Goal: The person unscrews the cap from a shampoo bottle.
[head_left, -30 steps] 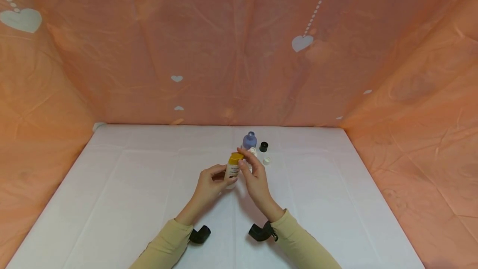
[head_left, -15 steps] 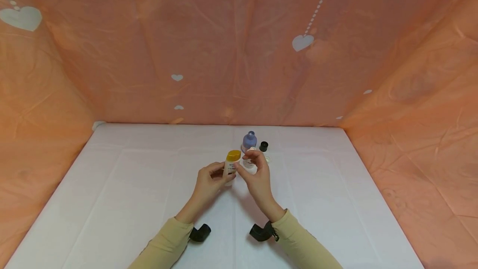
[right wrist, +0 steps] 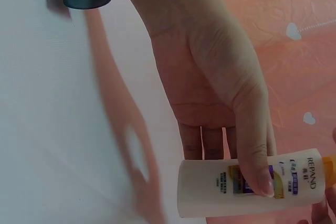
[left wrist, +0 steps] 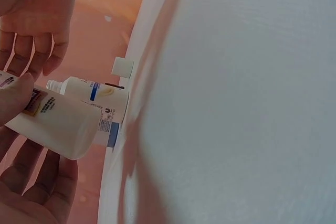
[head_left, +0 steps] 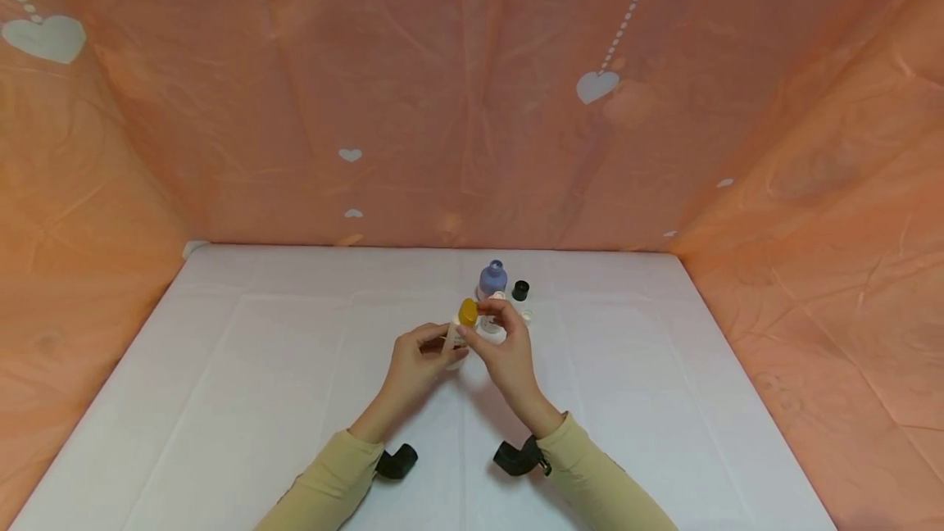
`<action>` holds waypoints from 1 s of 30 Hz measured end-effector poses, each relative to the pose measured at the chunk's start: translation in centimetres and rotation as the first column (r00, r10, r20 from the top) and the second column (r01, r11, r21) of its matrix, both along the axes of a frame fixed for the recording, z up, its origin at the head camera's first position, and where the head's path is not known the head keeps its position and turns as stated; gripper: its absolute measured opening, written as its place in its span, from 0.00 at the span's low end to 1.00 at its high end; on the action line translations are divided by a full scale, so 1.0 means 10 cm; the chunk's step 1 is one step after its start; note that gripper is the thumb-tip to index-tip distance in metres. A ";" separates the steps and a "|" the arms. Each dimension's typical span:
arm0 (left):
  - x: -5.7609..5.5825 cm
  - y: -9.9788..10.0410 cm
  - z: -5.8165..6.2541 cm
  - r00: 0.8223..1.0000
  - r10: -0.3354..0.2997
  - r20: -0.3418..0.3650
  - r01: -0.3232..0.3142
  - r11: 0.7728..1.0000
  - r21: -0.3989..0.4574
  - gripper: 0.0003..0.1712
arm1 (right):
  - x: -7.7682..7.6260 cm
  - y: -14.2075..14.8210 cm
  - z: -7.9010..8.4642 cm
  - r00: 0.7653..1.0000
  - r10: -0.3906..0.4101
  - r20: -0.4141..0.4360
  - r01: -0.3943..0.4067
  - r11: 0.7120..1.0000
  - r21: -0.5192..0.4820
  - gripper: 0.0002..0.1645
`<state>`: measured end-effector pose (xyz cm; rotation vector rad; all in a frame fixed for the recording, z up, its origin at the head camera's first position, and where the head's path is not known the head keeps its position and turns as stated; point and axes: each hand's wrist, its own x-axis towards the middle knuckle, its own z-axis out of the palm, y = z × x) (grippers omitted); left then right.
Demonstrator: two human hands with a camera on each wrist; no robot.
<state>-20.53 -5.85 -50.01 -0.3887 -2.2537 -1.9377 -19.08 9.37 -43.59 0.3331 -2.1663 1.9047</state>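
Note:
My left hand point(head_left: 415, 363) holds a white REPAND bottle point(right wrist: 210, 187) by its body, thumb across the label and fingers behind. On the bottle's top end is a yellow cap point(head_left: 468, 312), tilted in the head view. My right hand point(head_left: 509, 355) pinches this cap between thumb and fingertips; whether it is loose from the neck I cannot tell. In the left wrist view the left thumb lies over the bottle, while the right hand point(left wrist: 39, 30) reaches in from above. Just behind the hands stands a white bottle point(left wrist: 100, 93) with a bare threaded neck, partly hidden in the head view.
A blue bottle point(head_left: 492, 279) without a cap stands farther back. To its right lie a black cap point(head_left: 520, 290) and a small white cap point(head_left: 527, 316). Black curved mounts point(head_left: 397, 461) stick out from both wrists above the white table point(head_left: 258, 383). Orange sheeting point(head_left: 413, 105) encloses the back and sides.
The right fingers let go of the cap's side, drew back a little, then took hold of it again. The yellow cap now looks turned and narrower. The left hand has barely moved.

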 end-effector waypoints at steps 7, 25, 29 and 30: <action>0.14 0.02 0.27 0.999 -0.024 -0.024 0.023 0.998 -0.051 0.18 | 0.00 0.04 0.02 1.000 0.001 0.009 -0.002 0.997 0.076 0.20; 0.16 0.01 0.33 0.996 -0.087 0.029 0.089 0.995 -0.050 0.19 | -0.03 0.10 0.05 0.996 0.086 -0.013 -0.084 0.990 0.111 0.15; 0.16 0.00 0.33 0.994 -0.098 0.041 0.100 0.994 -0.042 0.20 | -0.04 0.12 0.05 0.992 0.120 -0.033 -0.115 0.987 0.114 0.17; 0.16 0.00 0.33 0.994 -0.101 0.045 0.103 0.994 -0.039 0.20 | -0.04 0.12 0.05 0.991 0.130 -0.036 -0.125 0.986 0.112 0.18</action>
